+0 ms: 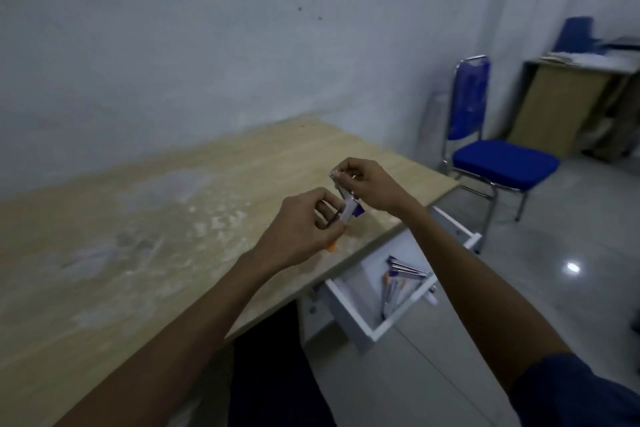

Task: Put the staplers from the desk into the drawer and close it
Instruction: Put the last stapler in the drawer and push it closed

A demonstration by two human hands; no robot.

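Observation:
Both hands hold staplers above the right end of the wooden desk (138,218). My left hand (304,225) grips a white stapler with an orange end (341,218). My right hand (367,184) pinches a white and purple stapler (351,203), its metal arm swung open. The two staplers touch or overlap between the hands. Below the desk's right edge a white drawer (381,329) stands pulled out. Inside it lie several staplers (394,279), some with orange tips, some purple.
A blue padded chair (498,163) with a metal frame stands right of the desk. A wooden cabinet (561,104) with papers and a blue folder sits at the far right. A pale wall runs behind the desk. The floor is glossy tile.

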